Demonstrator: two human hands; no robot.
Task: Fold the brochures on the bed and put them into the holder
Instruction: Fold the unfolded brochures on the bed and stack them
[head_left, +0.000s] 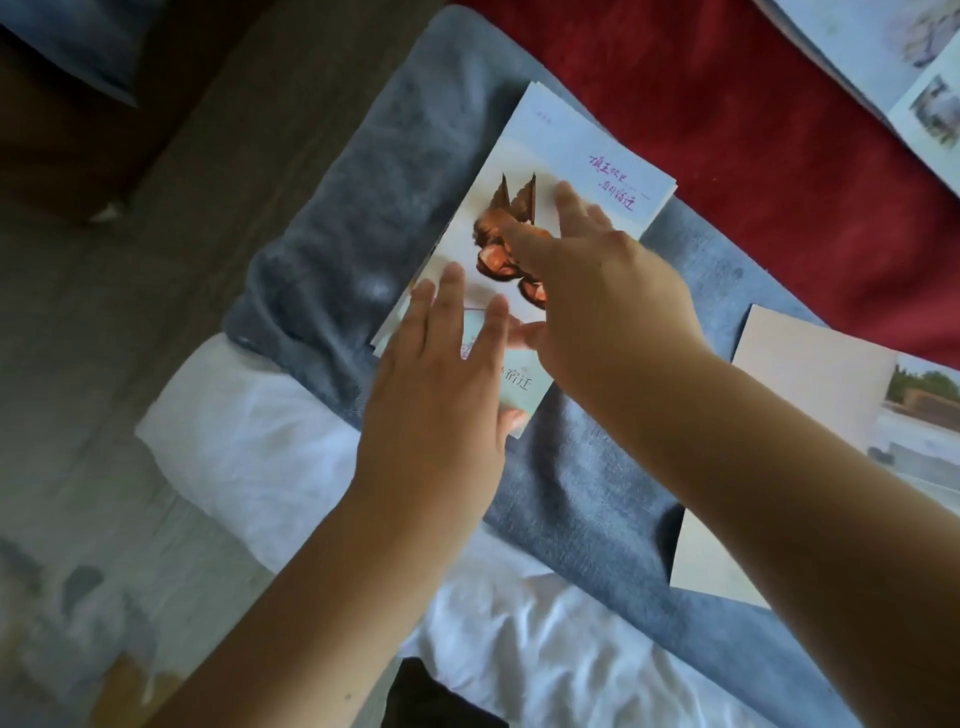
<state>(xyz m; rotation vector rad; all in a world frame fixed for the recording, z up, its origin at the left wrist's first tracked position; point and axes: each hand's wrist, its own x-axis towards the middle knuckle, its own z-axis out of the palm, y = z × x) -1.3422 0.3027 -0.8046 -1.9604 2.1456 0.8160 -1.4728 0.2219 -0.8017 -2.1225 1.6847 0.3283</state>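
A folded brochure (561, 150) with a brown food picture and purple writing lies on the grey-blue blanket (374, 197) of the bed. My left hand (441, 384) lies flat on its near end, fingers straight and spread. My right hand (602, 291) presses the middle of the brochure with straight fingers. A second, unfolded brochure (810, 415) with a landscape photo lies to the right on the blanket. No holder is in view.
A red blanket (727, 130) covers the bed beyond the brochure. More printed sheets (893, 57) lie at the top right corner. White bedding (244, 447) shows at the bed's near edge, with grey floor (104, 312) to the left.
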